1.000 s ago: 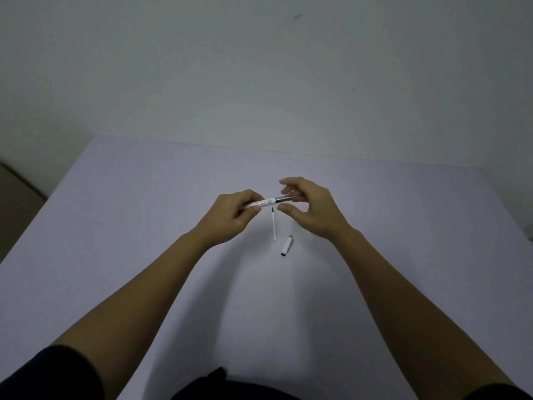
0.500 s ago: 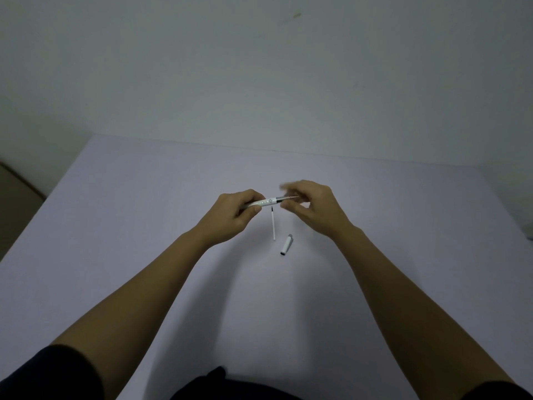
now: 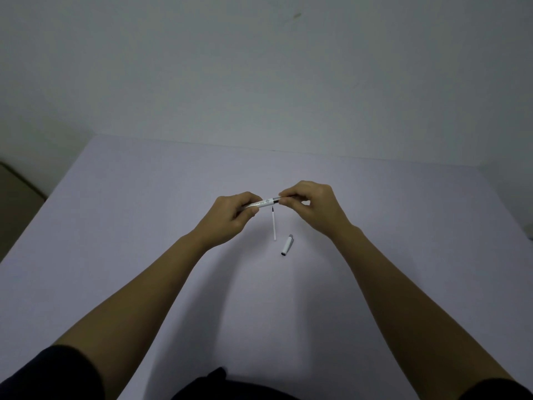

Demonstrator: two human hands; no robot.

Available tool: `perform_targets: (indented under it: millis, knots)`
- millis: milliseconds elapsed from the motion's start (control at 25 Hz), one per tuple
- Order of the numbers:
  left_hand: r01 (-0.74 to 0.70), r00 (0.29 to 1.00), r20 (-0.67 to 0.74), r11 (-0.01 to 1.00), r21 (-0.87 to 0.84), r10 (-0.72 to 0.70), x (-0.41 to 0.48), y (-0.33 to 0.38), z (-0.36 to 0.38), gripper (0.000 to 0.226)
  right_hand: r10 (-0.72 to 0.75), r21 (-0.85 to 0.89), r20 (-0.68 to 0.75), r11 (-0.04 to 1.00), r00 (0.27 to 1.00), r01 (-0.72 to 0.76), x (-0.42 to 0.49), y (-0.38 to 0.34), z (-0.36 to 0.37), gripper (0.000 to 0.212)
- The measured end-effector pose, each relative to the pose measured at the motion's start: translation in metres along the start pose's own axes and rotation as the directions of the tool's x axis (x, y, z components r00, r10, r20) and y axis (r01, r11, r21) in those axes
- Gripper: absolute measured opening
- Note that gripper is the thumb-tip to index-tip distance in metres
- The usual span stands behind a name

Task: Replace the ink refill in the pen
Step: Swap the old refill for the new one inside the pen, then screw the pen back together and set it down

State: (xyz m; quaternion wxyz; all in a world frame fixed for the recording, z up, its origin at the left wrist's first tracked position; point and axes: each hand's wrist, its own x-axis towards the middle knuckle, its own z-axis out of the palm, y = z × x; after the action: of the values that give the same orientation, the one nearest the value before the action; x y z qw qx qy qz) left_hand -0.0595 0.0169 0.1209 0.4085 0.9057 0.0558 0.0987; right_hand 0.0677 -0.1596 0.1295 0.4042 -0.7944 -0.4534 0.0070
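Note:
A white pen barrel is held level above the table between both hands. My left hand grips its left part. The fingertips of my right hand pinch its dark right end, which they mostly hide. Below the pen, a thin white ink refill with a dark tip lies on the table, pointing away from me. The white pen cap lies just right of the refill, apart from it.
The pale lilac table reaches to a plain wall at the back. Its left edge drops to a darker floor area.
My right hand's fingers have closed in over the pen's right end and turned slightly. The left hand, refill and cap have stayed where they were.

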Motion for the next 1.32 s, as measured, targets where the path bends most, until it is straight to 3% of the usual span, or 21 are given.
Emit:
perform_targets:
  millis: [120,240,360,440,600,800,920,1040,1120,1320]
  knots:
    - [0.020,0.999,-0.029,1.000,-0.015,-0.021,0.002,-0.002,-0.005,0.015,0.141,0.087,-0.086,0.987,0.986,-0.133,-0.004,0.006,0.005,0.030]
    - [0.048,0.998,-0.036,0.998,-0.027,-0.049,0.005,-0.006,-0.010,0.016,0.376,0.049,-0.185,0.926,0.908,-0.374,-0.010,0.027,0.024,0.042]
    - [0.068,0.997,-0.034,0.998,-0.011,-0.068,0.008,-0.012,-0.010,0.017,0.601,-0.066,-0.125,0.789,0.789,-0.611,-0.019,0.054,0.053,0.026]
    - [0.088,0.996,-0.024,0.996,-0.008,-0.088,0.010,-0.017,-0.010,0.017,0.709,-0.146,-0.057,0.691,0.703,-0.708,-0.030,0.069,0.072,0.028]
    - [0.111,0.994,-0.001,0.994,0.001,-0.111,0.014,-0.024,-0.007,0.016,0.809,-0.244,0.002,0.570,0.588,-0.784,-0.041,0.080,0.095,0.036]
    - [0.132,0.991,0.017,0.991,-0.008,-0.131,0.019,-0.029,-0.001,0.016,0.836,-0.232,0.017,0.537,0.549,-0.811,-0.038,0.084,0.100,0.030]
    - [0.136,0.991,0.022,0.991,0.005,-0.136,0.018,-0.031,0.001,0.016,0.894,0.036,-0.037,0.447,0.446,-0.894,-0.024,0.080,0.091,0.031]
    - [0.157,0.987,0.018,0.987,0.020,-0.157,0.012,-0.033,0.004,0.016,0.924,0.567,-0.004,0.318,0.383,-0.760,-0.001,0.071,0.072,0.025]
    - [0.174,0.985,0.012,0.984,0.024,-0.174,0.008,-0.033,0.006,0.016,0.902,0.773,0.074,0.217,0.424,-0.596,0.012,0.059,0.057,0.013]
    - [0.197,0.980,-0.006,0.980,0.020,-0.197,0.005,-0.030,0.008,0.017,0.852,0.853,0.094,0.197,0.515,-0.482,0.020,0.034,0.038,0.011]
